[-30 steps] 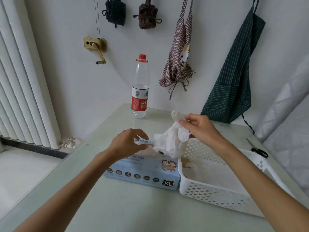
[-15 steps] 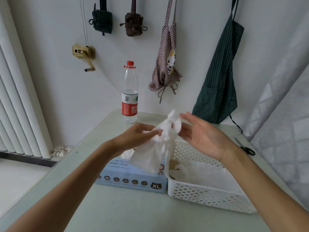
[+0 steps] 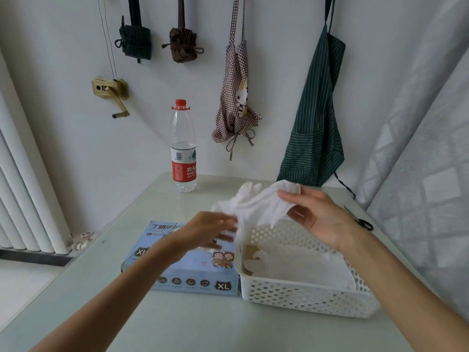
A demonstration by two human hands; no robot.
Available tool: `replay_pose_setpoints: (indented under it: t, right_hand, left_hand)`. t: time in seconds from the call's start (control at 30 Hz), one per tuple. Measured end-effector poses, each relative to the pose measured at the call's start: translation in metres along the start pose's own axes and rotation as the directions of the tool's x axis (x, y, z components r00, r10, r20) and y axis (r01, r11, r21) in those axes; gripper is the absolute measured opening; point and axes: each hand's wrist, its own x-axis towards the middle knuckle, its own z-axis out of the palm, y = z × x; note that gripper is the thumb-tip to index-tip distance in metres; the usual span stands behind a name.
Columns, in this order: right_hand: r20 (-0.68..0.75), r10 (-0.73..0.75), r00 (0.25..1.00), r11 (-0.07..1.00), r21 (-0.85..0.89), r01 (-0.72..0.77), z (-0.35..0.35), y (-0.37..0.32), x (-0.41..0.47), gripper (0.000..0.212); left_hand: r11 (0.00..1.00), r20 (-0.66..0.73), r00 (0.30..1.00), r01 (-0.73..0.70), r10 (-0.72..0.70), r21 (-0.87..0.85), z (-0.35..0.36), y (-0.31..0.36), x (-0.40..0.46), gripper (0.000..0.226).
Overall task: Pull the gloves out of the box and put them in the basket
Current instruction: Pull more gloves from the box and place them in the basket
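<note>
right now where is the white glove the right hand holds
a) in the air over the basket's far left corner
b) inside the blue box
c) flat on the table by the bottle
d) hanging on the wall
a: the right hand pinches the glove up in the air, draping over the basket corner, clear of the box.

White crumpled gloves (image 3: 256,203) hang above the white perforated basket (image 3: 304,295), beside the blue box (image 3: 193,270).
</note>
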Motion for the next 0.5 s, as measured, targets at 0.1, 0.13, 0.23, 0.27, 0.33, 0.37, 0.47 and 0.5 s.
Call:
replay_pose_setpoints:
  t: [0.1,0.13,0.23,0.27,0.33,0.37,0.47,0.5]
  right_hand:
    - [0.089,-0.067,0.994,0.919,-0.383,0.096,-0.008,-0.019,-0.001,0.021]
    - [0.131,-0.076,0.989,0.868,-0.480,0.130,-0.010,-0.025,-0.002,0.018]
    - [0.234,-0.098,0.967,0.733,-0.640,0.229,-0.004,-0.036,-0.007,0.018]
    - [0.263,-0.125,0.957,0.688,-0.672,0.275,-0.001,-0.039,-0.008,0.018]
    - [0.289,-0.212,0.934,0.597,-0.718,0.358,0.002,-0.045,-0.009,0.015]
    - [0.277,-0.262,0.925,0.575,-0.725,0.380,0.001,-0.048,-0.009,0.014]
    - [0.082,-0.455,0.887,0.615,-0.691,0.380,-0.009,-0.053,-0.007,0.014]
    - [0.024,-0.483,0.875,0.618,-0.698,0.361,-0.014,-0.053,-0.006,0.014]
  left_hand:
    - [0.926,-0.144,0.983,-0.055,0.117,0.375,-0.021,0.010,0.006,0.027]
    - [0.919,-0.152,0.964,-0.151,0.219,0.364,-0.024,0.020,0.006,0.033]
    - [0.913,0.150,0.935,-0.348,0.321,0.215,-0.013,0.053,0.006,0.069]
    - [0.910,0.214,0.923,-0.361,0.319,0.202,-0.003,0.062,0.008,0.074]
    - [0.914,0.205,0.925,-0.359,0.320,0.190,0.013,0.069,0.016,0.063]
    - [0.911,0.179,0.925,-0.366,0.334,0.190,0.019,0.069,0.019,0.051]
    - [0.886,0.084,0.910,-0.414,0.406,0.209,0.027,0.060,0.027,0.023]
    - [0.891,0.049,0.908,-0.418,0.416,0.177,0.026,0.057,0.028,0.021]
